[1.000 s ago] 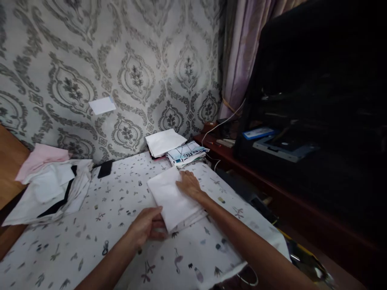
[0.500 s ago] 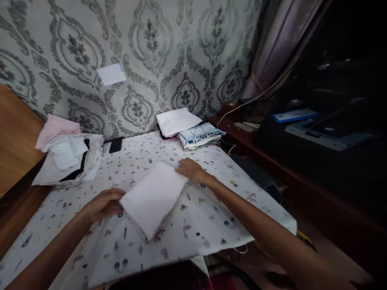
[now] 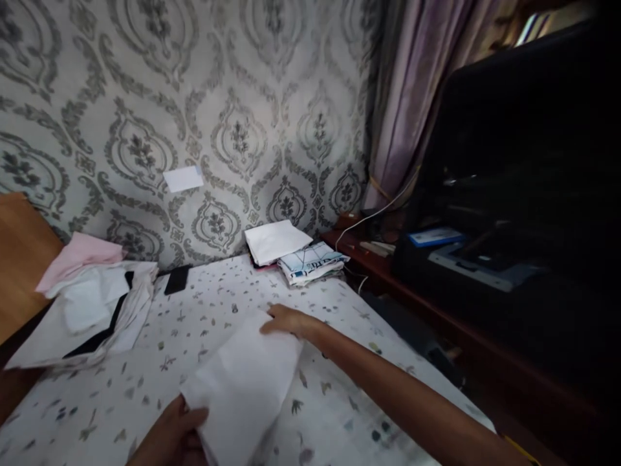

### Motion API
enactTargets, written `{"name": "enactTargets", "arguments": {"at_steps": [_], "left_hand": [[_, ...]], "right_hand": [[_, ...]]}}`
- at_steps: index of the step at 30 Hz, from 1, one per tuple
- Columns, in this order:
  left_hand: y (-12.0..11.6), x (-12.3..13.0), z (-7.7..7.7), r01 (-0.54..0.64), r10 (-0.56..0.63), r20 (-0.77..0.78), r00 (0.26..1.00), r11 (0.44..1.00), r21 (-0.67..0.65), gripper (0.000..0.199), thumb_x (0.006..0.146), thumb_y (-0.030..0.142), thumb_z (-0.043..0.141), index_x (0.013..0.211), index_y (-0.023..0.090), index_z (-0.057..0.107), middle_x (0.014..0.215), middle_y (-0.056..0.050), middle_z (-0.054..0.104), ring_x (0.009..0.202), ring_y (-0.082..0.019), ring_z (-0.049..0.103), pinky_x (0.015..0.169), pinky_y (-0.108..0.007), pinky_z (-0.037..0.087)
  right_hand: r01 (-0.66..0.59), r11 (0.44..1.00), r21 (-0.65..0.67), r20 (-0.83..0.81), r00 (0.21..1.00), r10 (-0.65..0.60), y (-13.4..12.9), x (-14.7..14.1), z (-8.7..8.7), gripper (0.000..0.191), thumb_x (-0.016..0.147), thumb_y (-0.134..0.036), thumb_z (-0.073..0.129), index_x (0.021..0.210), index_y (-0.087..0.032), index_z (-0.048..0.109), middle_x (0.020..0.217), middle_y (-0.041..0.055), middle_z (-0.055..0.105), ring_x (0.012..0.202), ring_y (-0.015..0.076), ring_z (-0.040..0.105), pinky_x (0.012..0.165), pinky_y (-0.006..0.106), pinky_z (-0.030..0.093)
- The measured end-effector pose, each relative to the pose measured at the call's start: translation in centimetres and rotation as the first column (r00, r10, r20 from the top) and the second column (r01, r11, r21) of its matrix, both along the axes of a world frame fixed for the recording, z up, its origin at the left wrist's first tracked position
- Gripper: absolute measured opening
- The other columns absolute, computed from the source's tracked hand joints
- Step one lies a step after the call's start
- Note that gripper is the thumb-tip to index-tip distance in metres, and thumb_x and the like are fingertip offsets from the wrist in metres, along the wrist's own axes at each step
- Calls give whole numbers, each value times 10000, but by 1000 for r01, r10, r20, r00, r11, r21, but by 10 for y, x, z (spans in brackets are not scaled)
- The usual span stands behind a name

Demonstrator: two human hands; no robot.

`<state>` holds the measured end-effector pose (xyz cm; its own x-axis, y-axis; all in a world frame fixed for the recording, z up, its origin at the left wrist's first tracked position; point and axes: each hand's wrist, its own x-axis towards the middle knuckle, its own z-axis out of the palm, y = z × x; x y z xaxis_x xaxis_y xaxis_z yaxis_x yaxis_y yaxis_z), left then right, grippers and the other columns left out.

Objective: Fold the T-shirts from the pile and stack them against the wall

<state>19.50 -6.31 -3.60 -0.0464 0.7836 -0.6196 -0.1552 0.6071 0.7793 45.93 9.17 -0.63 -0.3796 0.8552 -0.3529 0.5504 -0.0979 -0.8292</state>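
Folded white cloth point(image 3: 245, 382) between left hand point(image 3: 177, 430), grasping its left corner, and right hand point(image 3: 286, 321), grasping its far corner; motif-printed cover point(image 3: 334, 414) lies beneath this grip, damask wallpaper point(image 3: 237, 71) rises beyond it, purple curtain point(image 3: 407, 97) hangs beyond to the right

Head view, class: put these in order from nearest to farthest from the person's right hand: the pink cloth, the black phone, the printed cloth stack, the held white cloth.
1. Held white cloth: touching the right hand, at a corner.
2. Printed cloth stack: beyond the hand, slightly right.
3. Black phone: off to the left.
4. Pink cloth: farther left, past the phone.
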Motion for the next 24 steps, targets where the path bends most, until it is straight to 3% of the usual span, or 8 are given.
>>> {"name": "enactTargets", "arguments": {"at_steps": [2, 5, 8, 10, 12, 18, 24], "left_hand": [[15, 0, 1, -28, 31, -56, 998, 998, 56, 763, 460, 406, 900, 1142, 255, 593, 934, -79, 749, 834, -334, 730, 661, -406, 577], [48, 12, 27, 40, -17, -119, 993, 980, 195, 776, 554, 413, 859, 1259, 262, 571, 1078, -85, 735, 865, -293, 720, 672, -367, 577], [97, 38, 65, 165, -117, -165, 979, 932, 322, 725, 610, 369, 822, 1277, 245, 569, 1097, -93, 727, 799, -240, 700, 622, -317, 557], [141, 60, 85, 206, -148, -174, 974, 894, 398, 668, 622, 309, 786, 1251, 231, 574, 1056, -86, 728, 757, -208, 681, 591, -283, 541], [191, 81, 97, 237, -175, -173, 969, 855, 461, 607, 636, 232, 726, 1223, 234, 571, 1027, -65, 724, 715, -177, 659, 583, -269, 537], [328, 128, 97, 237, -80, -291, 953, 797, 556, 525, 706, 145, 608, 1215, 255, 541, 963, -41, 708, 689, -152, 638, 572, -243, 521], [414, 138, 81, 230, -2, -376, 927, 793, 563, 533, 737, 162, 624, 1251, 232, 500, 1017, -65, 686, 793, -201, 663, 625, -286, 529]], "right_hand": [[-7, 995, -102, -241, 970, -18, 0, 15, 0, 192, 689, -208, 678, 876, -169, 704, 859, 35, 753, 772, 196, 714, 653, 263, 542], [27, 998, -59, -440, 896, -50, 7, 44, 7, 265, 675, -249, 712, 925, -162, 710, 946, 54, 757, 859, 206, 711, 749, 284, 551], [249, 962, 110, -401, 897, -187, 35, 76, 26, 328, 752, -273, 692, 1065, -176, 696, 1054, 87, 750, 916, 216, 706, 794, 309, 559], [422, 869, 260, -299, 890, -343, 65, 96, 44, 332, 800, -248, 645, 1122, -174, 678, 1061, 99, 744, 898, 218, 705, 763, 304, 562], [493, 796, 350, -238, 869, -433, 102, 113, 61, 324, 803, -214, 626, 1118, -156, 675, 1046, 97, 734, 905, 225, 696, 752, 292, 555], [499, 692, 522, -85, 837, -540, 204, 137, 92, 319, 766, -101, 564, 1057, -125, 690, 1006, 77, 715, 932, 229, 652, 799, 288, 516], [459, 652, 604, 65, 786, -614, 272, 129, 87, 357, 824, -74, 499, 1126, -107, 687, 1130, 135, 699, 1017, 241, 636, 874, 293, 483]]}}
